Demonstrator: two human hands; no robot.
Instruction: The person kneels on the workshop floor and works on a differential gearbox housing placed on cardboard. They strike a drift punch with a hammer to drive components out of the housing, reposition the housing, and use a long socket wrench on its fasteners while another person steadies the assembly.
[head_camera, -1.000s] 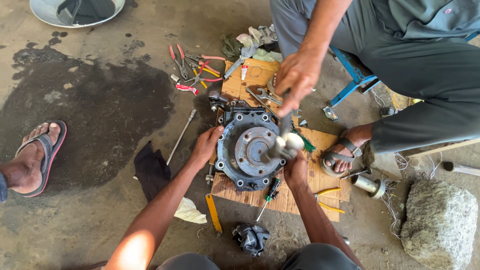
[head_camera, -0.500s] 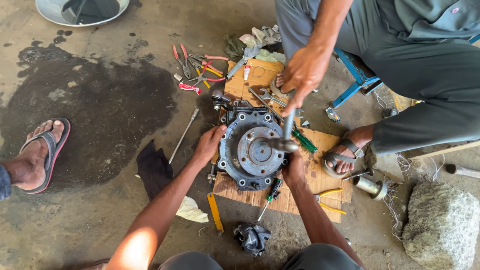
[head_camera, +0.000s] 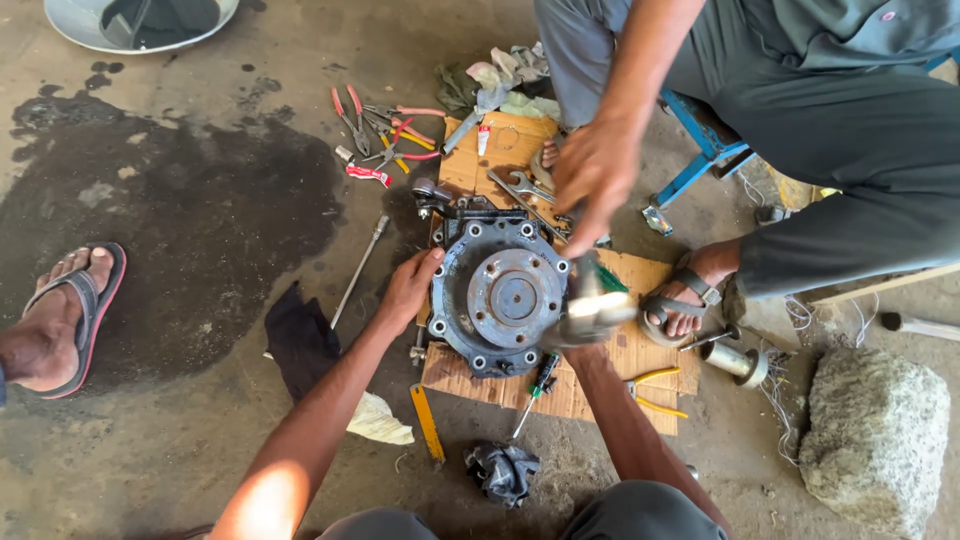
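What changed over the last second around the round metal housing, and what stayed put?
The co-worker's hand with the hammer rose off the round housing half a second ago, and has now swung down again by its right edge, blurred. The left hand still steadies the housing's left rim. The right hand is hidden behind the hammer. Housing, cardboard and pliers stayed put.

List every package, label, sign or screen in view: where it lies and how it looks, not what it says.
Small tube: on the cardboard sheet, above the round metal housing; slim, white with red end.
Small packet: on the floor below the pliers; flat, red and white.
No signs or screens.
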